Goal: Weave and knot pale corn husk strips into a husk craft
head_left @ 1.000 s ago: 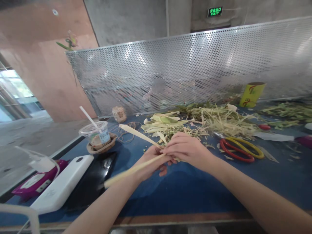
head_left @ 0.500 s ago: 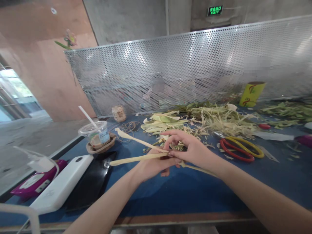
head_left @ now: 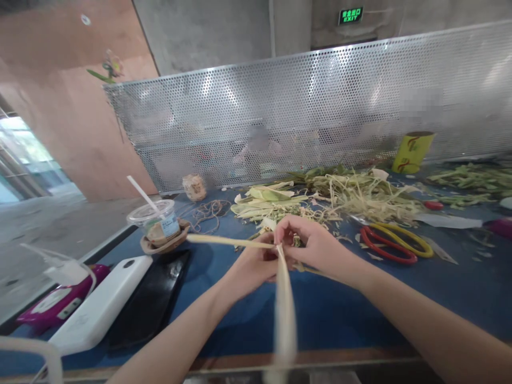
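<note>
My left hand (head_left: 256,262) and my right hand (head_left: 306,241) meet over the front middle of the table, fingers pinched together on pale plant strips that look like corn husk. One husk strip (head_left: 228,241) points out to the left from the fingers. A second, wider strip (head_left: 285,309) hangs down toward me, blurred at its lower end. A third thin strip (head_left: 314,271) runs right, beneath my right wrist. Where the strips cross, the fingers hide the join. Behind the hands lies a pile of pale green husks (head_left: 268,197).
Red-and-yellow-handled scissors (head_left: 390,242) and a knife (head_left: 452,221) lie right. Left are a plastic cup (head_left: 162,226), a black phone-like slab (head_left: 154,304), a white power bank (head_left: 100,304) and a purple power strip (head_left: 60,301). A perforated metal screen (head_left: 260,106) stands behind.
One strip that pointed left has swung round and now hangs toward me. The other left strip stays out to the left, now higher. Both hands remain together in nearly the same place.
</note>
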Available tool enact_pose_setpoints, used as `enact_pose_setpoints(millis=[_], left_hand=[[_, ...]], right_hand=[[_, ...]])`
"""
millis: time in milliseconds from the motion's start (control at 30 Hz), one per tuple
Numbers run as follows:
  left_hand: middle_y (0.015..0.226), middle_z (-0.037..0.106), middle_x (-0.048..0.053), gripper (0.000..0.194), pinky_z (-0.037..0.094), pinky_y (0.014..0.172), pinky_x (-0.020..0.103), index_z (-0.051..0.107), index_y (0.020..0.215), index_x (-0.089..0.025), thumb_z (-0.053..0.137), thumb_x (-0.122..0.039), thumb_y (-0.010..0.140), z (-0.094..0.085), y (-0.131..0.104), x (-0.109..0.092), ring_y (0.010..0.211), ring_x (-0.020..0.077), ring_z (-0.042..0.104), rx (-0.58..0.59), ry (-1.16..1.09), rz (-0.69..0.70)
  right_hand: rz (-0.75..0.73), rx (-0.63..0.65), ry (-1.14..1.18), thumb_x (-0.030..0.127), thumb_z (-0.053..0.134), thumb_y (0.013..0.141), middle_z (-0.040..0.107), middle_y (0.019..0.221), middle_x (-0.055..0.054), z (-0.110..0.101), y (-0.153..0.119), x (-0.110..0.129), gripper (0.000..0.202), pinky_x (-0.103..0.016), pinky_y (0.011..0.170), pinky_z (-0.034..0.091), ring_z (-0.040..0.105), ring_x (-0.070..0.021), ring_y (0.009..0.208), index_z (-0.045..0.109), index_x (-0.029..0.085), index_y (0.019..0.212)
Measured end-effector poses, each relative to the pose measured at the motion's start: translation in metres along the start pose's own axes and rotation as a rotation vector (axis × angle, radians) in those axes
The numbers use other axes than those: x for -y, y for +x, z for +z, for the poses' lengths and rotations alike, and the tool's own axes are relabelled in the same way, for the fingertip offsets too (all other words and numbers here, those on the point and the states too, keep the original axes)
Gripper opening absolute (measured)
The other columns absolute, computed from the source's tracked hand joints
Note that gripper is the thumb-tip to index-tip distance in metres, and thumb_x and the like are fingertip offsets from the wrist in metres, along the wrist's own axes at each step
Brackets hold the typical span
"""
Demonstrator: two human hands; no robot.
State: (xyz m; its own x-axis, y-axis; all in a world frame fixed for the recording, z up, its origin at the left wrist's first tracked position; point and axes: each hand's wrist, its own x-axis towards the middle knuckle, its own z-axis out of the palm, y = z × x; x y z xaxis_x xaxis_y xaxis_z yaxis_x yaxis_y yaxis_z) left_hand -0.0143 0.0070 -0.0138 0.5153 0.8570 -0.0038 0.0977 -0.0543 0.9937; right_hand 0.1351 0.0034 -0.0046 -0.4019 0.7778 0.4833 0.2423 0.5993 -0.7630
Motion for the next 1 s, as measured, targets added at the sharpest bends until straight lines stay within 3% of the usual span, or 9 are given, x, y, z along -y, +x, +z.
enact_pose_setpoints(millis=[100, 267, 533, 700, 833, 1000], left_hand=[[0.057, 0.053, -0.007, 0.038, 0.031, 0.039, 0.017, 0.034, 0.088, -0.021, 0.064, -0.030, 0.067, 0.000, 0.001, 0.000, 0.040, 0.0046, 0.040, -0.079, 0.044, 0.067], [0.061, 0.051, -0.011, 0.041, 0.032, 0.042, 0.016, 0.020, 0.087, -0.026, 0.059, -0.029, 0.072, 0.002, -0.001, 0.000, 0.041, 0.0042, 0.041, -0.104, 0.035, 0.173], [0.077, 0.056, -0.002, 0.049, 0.040, 0.052, 0.019, 0.029, 0.122, -0.028, 0.050, -0.025, 0.078, 0.000, -0.002, 0.000, 0.055, 0.0080, 0.051, -0.181, 0.264, 0.294], [0.093, 0.061, 0.002, 0.046, 0.044, 0.062, 0.019, 0.041, 0.125, -0.026, 0.048, -0.023, 0.079, -0.002, -0.004, -0.002, 0.075, 0.0131, 0.056, -0.183, 0.471, 0.380], [0.078, 0.061, 0.001, 0.039, 0.042, 0.054, 0.018, 0.049, 0.118, -0.025, 0.049, -0.026, 0.078, -0.003, -0.003, -0.002, 0.065, 0.0121, 0.055, -0.243, 0.519, 0.356], [0.073, 0.060, 0.001, 0.024, 0.039, 0.044, 0.017, 0.060, 0.097, -0.018, 0.050, -0.025, 0.076, -0.003, -0.001, -0.001, 0.049, 0.0073, 0.049, -0.226, 0.463, 0.256]], right_hand=[[0.035, -0.094, 0.052, 0.011, 0.052, 0.070, 0.049, 0.073, 0.002, -0.003, 0.002, -0.004, 0.013, -0.021, 0.055, 0.042, 0.047, -0.0078, 0.059, 0.047, 0.019, 0.079], [0.115, -0.169, 0.195, 0.022, 0.060, 0.070, 0.048, 0.067, 0.003, -0.007, 0.008, -0.009, 0.014, -0.020, 0.054, 0.043, 0.049, -0.0070, 0.057, 0.047, 0.018, 0.074], [0.124, -0.161, 0.290, 0.022, 0.063, 0.067, 0.051, 0.066, 0.003, -0.010, 0.008, -0.005, 0.016, -0.022, 0.059, 0.045, 0.052, -0.0079, 0.060, 0.049, 0.017, 0.073], [0.094, -0.116, 0.311, 0.022, 0.062, 0.068, 0.053, 0.069, 0.002, -0.011, 0.008, -0.005, 0.014, -0.022, 0.059, 0.047, 0.054, -0.0087, 0.061, 0.050, 0.017, 0.073], [0.084, -0.227, 0.183, 0.022, 0.056, 0.073, 0.058, 0.078, -0.002, -0.010, 0.007, -0.008, 0.009, -0.025, 0.063, 0.049, 0.057, -0.0113, 0.067, 0.055, 0.018, 0.081], [-0.170, -0.322, -0.261, 0.013, 0.047, 0.078, 0.057, 0.105, -0.005, -0.012, 0.002, -0.004, 0.027, -0.035, 0.085, 0.045, 0.051, -0.0192, 0.102, 0.059, 0.024, 0.100]])
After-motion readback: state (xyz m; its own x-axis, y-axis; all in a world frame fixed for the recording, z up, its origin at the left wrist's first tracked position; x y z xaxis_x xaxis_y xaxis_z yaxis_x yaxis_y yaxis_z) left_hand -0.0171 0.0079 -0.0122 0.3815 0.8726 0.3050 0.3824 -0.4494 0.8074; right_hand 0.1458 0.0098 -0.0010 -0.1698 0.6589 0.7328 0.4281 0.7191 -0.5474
